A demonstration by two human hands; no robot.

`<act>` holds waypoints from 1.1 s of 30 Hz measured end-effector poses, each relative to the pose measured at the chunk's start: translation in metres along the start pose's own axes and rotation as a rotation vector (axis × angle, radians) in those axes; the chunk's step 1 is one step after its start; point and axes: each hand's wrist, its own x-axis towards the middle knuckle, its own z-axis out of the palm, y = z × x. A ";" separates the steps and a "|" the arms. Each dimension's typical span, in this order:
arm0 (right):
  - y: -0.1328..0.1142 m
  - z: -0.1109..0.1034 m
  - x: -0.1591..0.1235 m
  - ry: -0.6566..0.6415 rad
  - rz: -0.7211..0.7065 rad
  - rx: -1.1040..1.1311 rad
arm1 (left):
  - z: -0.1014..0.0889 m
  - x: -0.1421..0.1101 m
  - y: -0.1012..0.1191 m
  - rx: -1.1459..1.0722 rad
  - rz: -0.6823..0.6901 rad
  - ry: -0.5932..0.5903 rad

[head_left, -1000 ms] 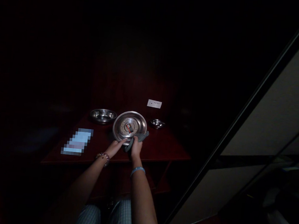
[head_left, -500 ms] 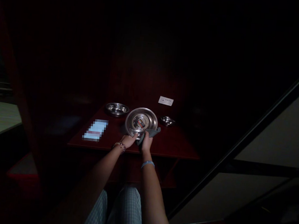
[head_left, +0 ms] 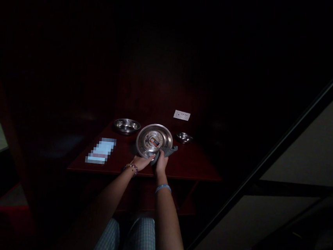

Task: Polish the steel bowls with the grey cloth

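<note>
A round stainless steel basin (head_left: 150, 133) with a dark and orange label in its centre is tilted up above the desk, its face toward me. My left hand (head_left: 143, 162) is closed on its lower rim, thumb on the near side. At the lower right rim my right hand (head_left: 161, 162) grips a grey cloth (head_left: 168, 151), pressed against the metal. The two hands are close together. Part of the cloth sticks out to the right; the fingers behind it are hidden.
On the dark red desk (head_left: 192, 165) sit a larger steel bowl (head_left: 126, 126) at the back left and a smaller steel bowl (head_left: 184, 137) at the back right. A blurred-out bright rectangle (head_left: 101, 150) lies at left. A white wall socket (head_left: 182, 115) is behind.
My view has shifted slightly, so the desk sits lower and further left. Both hands keep their hold on the basin and cloth; the basin's tilt looks nearly the same.
</note>
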 end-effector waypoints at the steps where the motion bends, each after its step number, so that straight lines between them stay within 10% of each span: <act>1: 0.000 0.001 0.000 0.007 0.013 0.015 | -0.001 0.001 0.000 -0.044 -0.003 -0.005; 9: 0.001 0.004 0.002 0.046 0.000 0.030 | 0.000 0.013 -0.012 -0.666 -0.039 0.123; 33: -0.001 0.001 -0.004 0.011 -0.017 -0.156 | 0.000 0.010 -0.017 -0.664 -0.055 0.233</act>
